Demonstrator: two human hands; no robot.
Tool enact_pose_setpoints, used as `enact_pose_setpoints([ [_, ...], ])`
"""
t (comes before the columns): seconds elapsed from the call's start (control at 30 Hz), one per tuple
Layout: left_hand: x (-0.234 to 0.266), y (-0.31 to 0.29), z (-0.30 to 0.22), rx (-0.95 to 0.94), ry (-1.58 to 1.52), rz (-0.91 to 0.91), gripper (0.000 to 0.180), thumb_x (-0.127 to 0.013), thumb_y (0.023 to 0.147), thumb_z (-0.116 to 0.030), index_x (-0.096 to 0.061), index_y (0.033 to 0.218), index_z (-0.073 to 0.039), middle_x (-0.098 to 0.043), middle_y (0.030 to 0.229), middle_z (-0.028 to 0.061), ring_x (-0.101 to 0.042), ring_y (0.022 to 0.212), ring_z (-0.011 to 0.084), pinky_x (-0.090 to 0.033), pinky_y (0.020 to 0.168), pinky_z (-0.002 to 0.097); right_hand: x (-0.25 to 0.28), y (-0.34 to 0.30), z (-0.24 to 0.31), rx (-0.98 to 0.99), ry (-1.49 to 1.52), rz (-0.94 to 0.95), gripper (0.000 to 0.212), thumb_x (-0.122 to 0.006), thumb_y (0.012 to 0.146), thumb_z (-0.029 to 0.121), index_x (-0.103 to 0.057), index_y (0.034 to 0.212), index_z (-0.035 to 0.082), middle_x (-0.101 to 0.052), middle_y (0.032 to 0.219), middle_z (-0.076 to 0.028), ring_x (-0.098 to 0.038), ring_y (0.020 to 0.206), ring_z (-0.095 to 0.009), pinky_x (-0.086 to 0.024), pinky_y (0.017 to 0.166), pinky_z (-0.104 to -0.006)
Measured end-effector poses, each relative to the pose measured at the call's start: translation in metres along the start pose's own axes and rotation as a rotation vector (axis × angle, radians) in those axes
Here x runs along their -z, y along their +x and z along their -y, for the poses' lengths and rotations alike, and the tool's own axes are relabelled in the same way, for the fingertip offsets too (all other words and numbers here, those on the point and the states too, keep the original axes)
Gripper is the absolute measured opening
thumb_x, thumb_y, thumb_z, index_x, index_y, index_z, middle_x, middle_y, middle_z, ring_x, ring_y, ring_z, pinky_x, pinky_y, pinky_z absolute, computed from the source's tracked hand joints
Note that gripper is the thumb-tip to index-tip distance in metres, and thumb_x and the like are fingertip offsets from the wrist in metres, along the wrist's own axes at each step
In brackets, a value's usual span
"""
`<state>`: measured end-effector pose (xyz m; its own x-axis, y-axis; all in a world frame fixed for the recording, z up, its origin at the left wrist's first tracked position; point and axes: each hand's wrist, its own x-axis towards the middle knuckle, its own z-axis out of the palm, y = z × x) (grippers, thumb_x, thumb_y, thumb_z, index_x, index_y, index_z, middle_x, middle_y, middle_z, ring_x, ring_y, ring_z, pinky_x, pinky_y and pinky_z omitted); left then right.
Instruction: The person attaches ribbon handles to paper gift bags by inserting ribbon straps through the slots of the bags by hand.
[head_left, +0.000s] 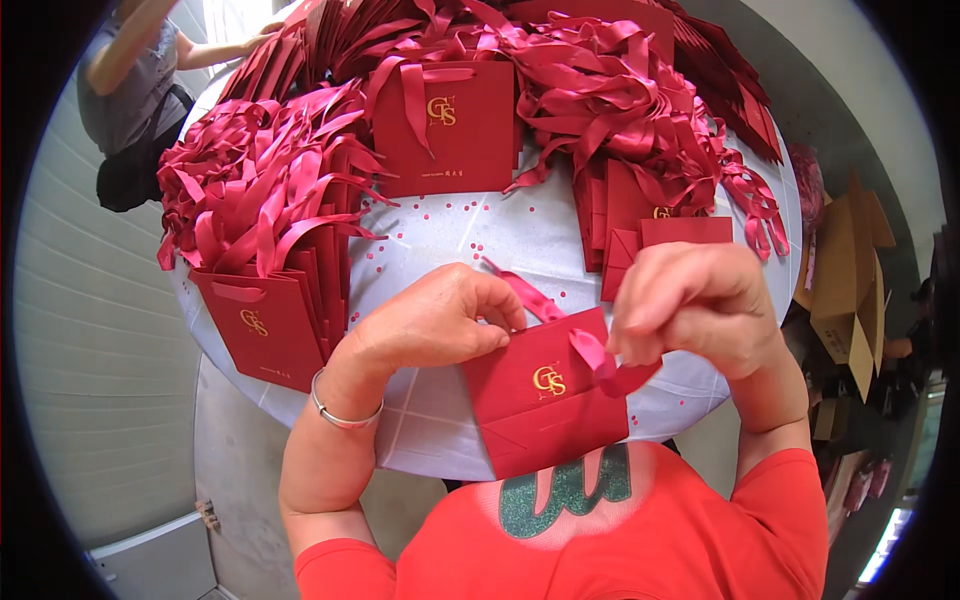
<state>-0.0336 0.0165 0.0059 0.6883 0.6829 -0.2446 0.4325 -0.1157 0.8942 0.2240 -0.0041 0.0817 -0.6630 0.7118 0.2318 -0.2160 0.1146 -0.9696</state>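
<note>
Stacks of ribboned red bags (300, 190) crowd the white table (470, 240) beyond both hands

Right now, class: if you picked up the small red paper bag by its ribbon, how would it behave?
The small red paper bag is probably light and folds flat, so fairly stiff. Its ribbon looks floppy and satiny, likely slippery between the hands.

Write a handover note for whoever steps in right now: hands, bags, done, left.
Left hand: fingers pinch the top edge of a small red paper bag held flat above the table edge.
Right hand: fingers pinch the bag's red ribbon handle.
White round table: stacks of flat red bags with ribbons at left and across the back; one bag lies face up at centre.
Done: many bags already ribboned.
Left: the bag in hand; how many remain, cannot tell.
</note>
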Motion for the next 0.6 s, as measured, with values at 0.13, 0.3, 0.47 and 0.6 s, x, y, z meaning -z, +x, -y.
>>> enact_pose_setpoints([
  [0.13, -0.006, 0.001, -0.009, -0.036, -0.119, -0.057, 0.022, -0.059, 0.078, 0.002, -0.069, 0.098, 0.003, -0.072, 0.085, 0.0117, -0.068, 0.072, 0.0173, -0.055, 0.068, 0.0304, -0.009, 0.01, -0.031, 0.083, -0.632, 0.075, 0.029, -0.069, 0.082, -0.006, -0.066, 0.11, -0.001, -0.067, 0.089, -0.013, -0.066, 0.078, -0.021, -0.052, 0.064, -0.0318],
  [0.3, 0.0, 0.002, -0.009, 0.147, -0.501, 0.083, 0.022, -0.054, 0.092, 0.002, -0.062, 0.112, 0.003, -0.068, 0.088, 0.0044, -0.063, 0.059, 0.0087, -0.047, 0.051, 0.0202, -0.001, -0.001, -0.072, 0.052, -0.81, -0.003, 0.015, -0.07, 0.083, 0.001, -0.065, 0.097, 0.0, -0.066, 0.086, -0.013, -0.067, 0.075, -0.03, -0.054, 0.064, -0.0369],
  [0.47, 0.007, 0.001, -0.006, 0.225, -0.515, 0.186, 0.022, -0.053, 0.094, -0.001, -0.061, 0.114, 0.002, -0.067, 0.088, 0.0044, -0.065, 0.057, 0.0104, -0.047, 0.048, 0.02, 0.005, -0.005, -0.074, -0.005, -0.741, -0.026, 0.013, -0.072, 0.082, 0.001, -0.066, 0.093, -0.001, -0.066, 0.082, -0.014, -0.067, 0.075, -0.028, -0.054, 0.064, -0.035],
  [0.6, 0.004, 0.001, -0.002, 0.251, -0.461, 0.266, 0.02, -0.053, 0.096, -0.005, -0.062, 0.113, 0.001, -0.065, 0.083, 0.003, -0.065, 0.055, 0.0099, -0.047, 0.047, 0.0201, 0.008, -0.01, -0.078, -0.044, -0.719, -0.037, 0.013, -0.072, 0.082, 0.001, -0.066, 0.093, -0.001, -0.067, 0.083, -0.014, -0.068, 0.075, -0.026, -0.054, 0.064, -0.0337],
])
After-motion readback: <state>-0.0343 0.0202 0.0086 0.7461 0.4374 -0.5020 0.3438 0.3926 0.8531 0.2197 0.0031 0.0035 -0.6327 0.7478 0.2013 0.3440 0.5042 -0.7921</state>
